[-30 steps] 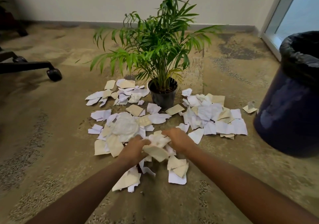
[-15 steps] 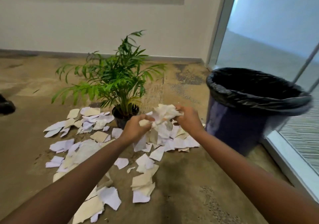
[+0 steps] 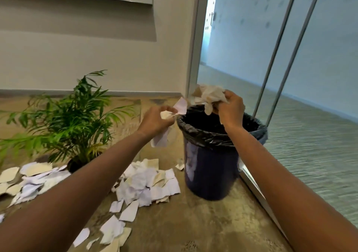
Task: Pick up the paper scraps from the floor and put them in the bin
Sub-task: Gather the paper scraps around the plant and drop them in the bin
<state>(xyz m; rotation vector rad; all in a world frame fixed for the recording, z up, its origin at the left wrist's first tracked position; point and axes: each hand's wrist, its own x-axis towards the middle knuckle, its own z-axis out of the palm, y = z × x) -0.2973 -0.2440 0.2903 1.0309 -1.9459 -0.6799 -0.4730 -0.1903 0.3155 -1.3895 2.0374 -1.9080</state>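
While the paper was still held low over the floor (image 3: 193, 224) a second ago, it is now raised to the bin (image 3: 209, 166). A crumpled bundle (image 3: 210, 94) is gripped by the right hand (image 3: 231, 109) directly above the opening. A few scraps (image 3: 181, 106) are pinched by the left hand (image 3: 155, 119) just beside the rim, not yet over it. Nothing is released so far, so this load is judged to be close to dropping. Many loose pieces (image 3: 149, 184) are left on the floor near the plant (image 3: 67, 119), so most of the task remains. The inside of the bin is dark and its contents cannot be made out. The pile at the left is cut off by the frame edge.
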